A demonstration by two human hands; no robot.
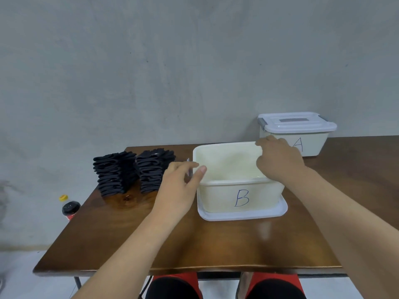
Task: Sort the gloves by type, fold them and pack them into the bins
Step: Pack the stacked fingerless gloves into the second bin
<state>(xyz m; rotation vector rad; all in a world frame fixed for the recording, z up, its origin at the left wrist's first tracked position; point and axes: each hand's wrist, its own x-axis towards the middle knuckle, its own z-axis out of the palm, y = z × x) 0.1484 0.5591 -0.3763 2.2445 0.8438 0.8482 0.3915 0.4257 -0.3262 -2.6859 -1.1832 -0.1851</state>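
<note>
Folded black gloves (133, 172) stand in two stacks at nine o'clock of bin B (241, 197). The left hand (179, 186) pinches its left rim and the right hand (278, 160) grips its far-right corner. An even two-handed hold should keep it square. Bin A (311, 145), at one o'clock, is lidded.

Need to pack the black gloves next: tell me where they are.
Head view: two stacks of black gloves stand on the table's far left, left of bin B, beside the left hand.

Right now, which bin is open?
Bin B, the nearer one, has no lid on; bin A behind it is closed.
</note>
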